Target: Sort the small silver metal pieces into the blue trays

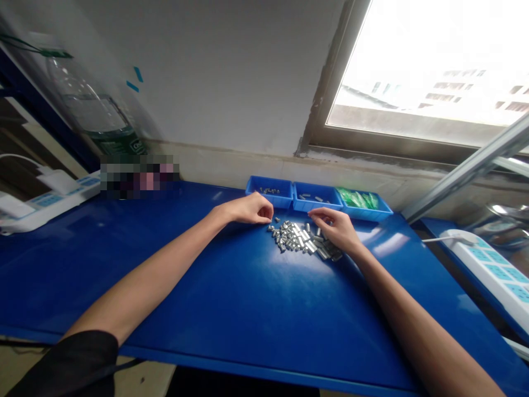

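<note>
Pixelated patch (139,176) concealing an object at the wall, power strip (491,270) cut off at right edge, tray contents (269,191) too small to identify

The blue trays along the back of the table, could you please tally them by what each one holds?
Tray with small metal parts at the left: 1
Tray with a few metal parts in the middle: 1
Tray with green pieces at the right: 1
Total: 3 trays

No readable text anywhere, green label on the clear plastic water bottle (117,144) too blurred to make out, no numbers or signs
</note>
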Tool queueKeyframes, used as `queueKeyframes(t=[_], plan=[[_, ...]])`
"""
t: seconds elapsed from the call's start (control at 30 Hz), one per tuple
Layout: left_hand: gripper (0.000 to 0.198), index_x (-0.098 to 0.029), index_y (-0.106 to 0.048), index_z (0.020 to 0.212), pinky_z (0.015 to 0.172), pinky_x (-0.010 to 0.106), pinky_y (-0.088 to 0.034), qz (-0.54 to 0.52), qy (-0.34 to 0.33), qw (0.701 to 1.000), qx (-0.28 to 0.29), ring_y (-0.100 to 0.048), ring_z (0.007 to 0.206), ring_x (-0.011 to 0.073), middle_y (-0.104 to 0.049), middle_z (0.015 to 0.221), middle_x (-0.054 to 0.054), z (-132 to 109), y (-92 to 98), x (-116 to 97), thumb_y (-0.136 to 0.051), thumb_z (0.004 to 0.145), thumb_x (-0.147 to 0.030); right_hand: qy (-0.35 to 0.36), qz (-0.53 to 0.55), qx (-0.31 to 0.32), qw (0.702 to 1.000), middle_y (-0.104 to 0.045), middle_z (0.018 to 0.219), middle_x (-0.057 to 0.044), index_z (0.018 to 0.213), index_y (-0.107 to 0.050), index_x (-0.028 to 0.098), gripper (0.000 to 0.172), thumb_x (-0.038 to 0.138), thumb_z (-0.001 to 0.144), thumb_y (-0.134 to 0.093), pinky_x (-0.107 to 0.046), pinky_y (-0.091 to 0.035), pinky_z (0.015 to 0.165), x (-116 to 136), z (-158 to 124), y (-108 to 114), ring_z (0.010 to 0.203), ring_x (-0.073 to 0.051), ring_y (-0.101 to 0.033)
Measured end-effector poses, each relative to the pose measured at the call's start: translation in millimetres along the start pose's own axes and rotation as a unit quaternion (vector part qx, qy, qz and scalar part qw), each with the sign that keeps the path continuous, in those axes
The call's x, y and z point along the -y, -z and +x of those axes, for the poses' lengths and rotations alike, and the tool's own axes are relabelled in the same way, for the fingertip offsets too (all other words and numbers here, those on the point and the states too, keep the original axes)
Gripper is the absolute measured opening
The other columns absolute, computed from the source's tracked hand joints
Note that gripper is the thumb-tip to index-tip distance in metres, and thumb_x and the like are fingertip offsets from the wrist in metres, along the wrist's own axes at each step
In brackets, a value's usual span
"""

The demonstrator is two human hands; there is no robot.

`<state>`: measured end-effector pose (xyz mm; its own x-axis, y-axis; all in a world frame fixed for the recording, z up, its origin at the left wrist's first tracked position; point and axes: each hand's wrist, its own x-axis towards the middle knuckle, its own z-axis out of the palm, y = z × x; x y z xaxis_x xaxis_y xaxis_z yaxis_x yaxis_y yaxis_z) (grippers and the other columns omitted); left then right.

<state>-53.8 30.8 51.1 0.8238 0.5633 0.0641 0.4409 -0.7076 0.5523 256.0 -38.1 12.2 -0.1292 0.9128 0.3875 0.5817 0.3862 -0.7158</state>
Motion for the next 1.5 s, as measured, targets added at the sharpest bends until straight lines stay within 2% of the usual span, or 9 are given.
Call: queueKeyframes(t=[0.27,0.37,0.5,0.6,0.7,0.87,1.03,1.13,1.5], plan=[[0.006,-0.014,-0.074,0.083,0.056,0.019,-0.046,0.033,-0.015,0.998,-0.047,-0.066,0.063,0.0122,-0.073,0.075,0.003,1.1,-1.3,-10.3,-0.073,0.079,-0.019,0.049,-0.057,0.016,0.997,-0.081,0.094,-0.007,0.1,-0.08,0.021,0.022,0.033,0.094,-0.062,-0.034,-0.057,0.073,6.1,-1.3,2.9,0.081,-0.023,-0.074],[0.01,-0.014,-0.075,0.083,0.061,0.02,-0.051,0.013,-0.009,0.989,-0.148,-0.068,0.066,0.0135,-0.074,0.078,0.004,4.5,0.7,-12.6,-0.073,0.08,-0.023,0.08,-0.088,0.018,0.993,-0.08,0.093,-0.007,0.102,-0.079,0.021,0.022,0.03,0.093,-0.061,-0.037,-0.057,0.079,5.7,-1.0,5.6,0.084,-0.024,-0.073],[0.018,-0.014,-0.076,0.089,0.069,0.025,-0.059,-0.048,0.04,0.944,-0.325,-0.073,0.071,0.0169,-0.078,0.084,0.007,10.2,0.2,-11.2,-0.073,0.084,-0.031,0.145,-0.199,0.05,0.968,-0.078,0.088,-0.007,0.103,-0.079,0.023,0.02,0.03,0.086,-0.069,-0.045,-0.052,0.091,5.7,0.2,13.8,0.094,-0.029,-0.068],[0.023,-0.012,-0.076,0.099,0.073,0.028,-0.063,-0.12,0.071,0.916,-0.375,-0.077,0.075,0.0198,-0.08,0.093,0.01,12.3,-3.6,-8.0,-0.072,0.088,-0.032,0.154,-0.233,0.079,0.957,-0.078,0.087,-0.007,0.101,-0.08,0.023,0.02,0.031,0.085,-0.072,-0.045,-0.051,0.091,4.9,1.0,19.6,0.095,-0.03,-0.066],[0.025,-0.012,-0.076,0.105,0.078,0.032,-0.065,-0.144,0.073,0.916,-0.367,-0.079,0.079,0.0214,-0.08,0.096,0.012,12.7,-7.1,-7.1,-0.072,0.088,-0.029,0.154,-0.229,0.097,0.956,-0.079,0.087,-0.007,0.099,-0.08,0.022,0.017,0.028,0.086,-0.07,-0.044,-0.051,0.09,2.2,1.7,21.3,0.093,-0.029,-0.066],[0.02,-0.015,-0.079,0.1,0.079,0.029,-0.062,-0.065,0.012,0.952,-0.299,-0.078,0.078,0.019,-0.081,0.092,0.007,12.1,-7.2,-16.2,-0.07,0.09,-0.029,0.149,-0.217,0.102,0.959,-0.08,0.092,-0.008,0.094,-0.081,0.022,0.017,0.021,0.089,-0.065,-0.041,-0.053,0.084,-2.6,2.1,16.3,0.091,-0.028,-0.066],[0.019,-0.015,-0.081,0.1,0.072,0.024,-0.055,0.034,-0.039,0.985,-0.168,-0.074,0.08,0.0176,-0.081,0.094,0.008,9.9,-6.0,-25.0,-0.068,0.091,-0.026,0.103,-0.195,0.088,0.972,-0.079,0.093,-0.007,0.098,-0.08,0.023,0.018,0.023,0.091,-0.064,-0.038,-0.055,0.08,-2.8,1.4,13.2,0.086,-0.025,-0.07],[0.02,-0.014,-0.081,0.103,0.071,0.024,-0.053,0.054,-0.049,0.993,-0.093,-0.073,0.081,0.0173,-0.08,0.096,0.009,8.9,-8.4,-23.6,-0.069,0.089,-0.021,0.118,-0.207,0.077,0.968,-0.079,0.093,-0.008,0.097,-0.08,0.023,0.014,0.028,0.087,-0.071,-0.041,-0.055,0.083,-1.5,1.2,15.5,0.088,-0.027,-0.07],[0.018,-0.013,-0.081,0.099,0.069,0.021,-0.052,0.049,-0.032,0.997,-0.054,-0.07,0.078,0.0151,-0.078,0.094,0.009,9.2,-12.6,-13.4,-0.07,0.084,-0.016,0.103,-0.161,0.085,0.978,-0.079,0.098,-0.007,0.096,-0.08,0.023,0.021,0.016,0.089,-0.061,-0.034,-0.057,0.08,0.7,-0.1,10.8,0.084,-0.023,-0.073]])
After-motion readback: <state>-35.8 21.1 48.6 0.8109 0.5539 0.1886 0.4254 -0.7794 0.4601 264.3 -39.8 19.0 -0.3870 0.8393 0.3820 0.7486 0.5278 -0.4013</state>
